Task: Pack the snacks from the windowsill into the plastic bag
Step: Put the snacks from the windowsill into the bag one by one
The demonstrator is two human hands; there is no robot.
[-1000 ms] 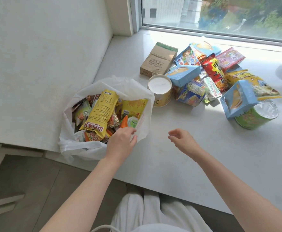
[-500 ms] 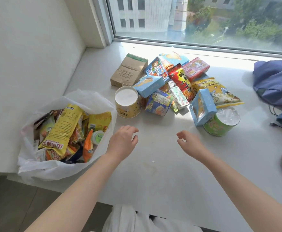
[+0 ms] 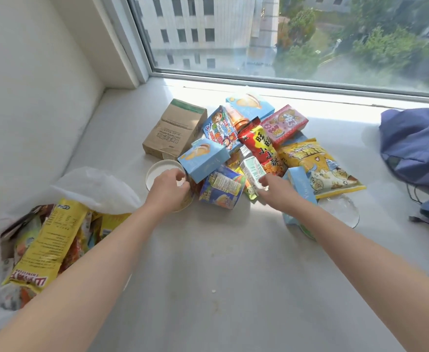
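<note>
The plastic bag [image 3: 99, 189] is part full (many snacks [image 3: 259, 146] remain). Left hand [image 3: 167, 190] curls round the lidded cup [image 3: 157, 174]; right hand [image 3: 275, 191] touches a carton [image 3: 252, 171], grip unclear.

The plastic bag [image 3: 93, 184] lies left of the snack pile [image 3: 259, 148] (backpack [image 3: 416, 146] far right).

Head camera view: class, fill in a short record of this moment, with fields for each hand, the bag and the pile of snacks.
left hand: on the cup, fingers curled over its white lid
right hand: fingertips at the small white packet; grip unclear
bag: open, left of the cup, already holding snacks
pile: boxes and packets heaped on the windowsill by the window
beside: blue backpack at the right
</note>
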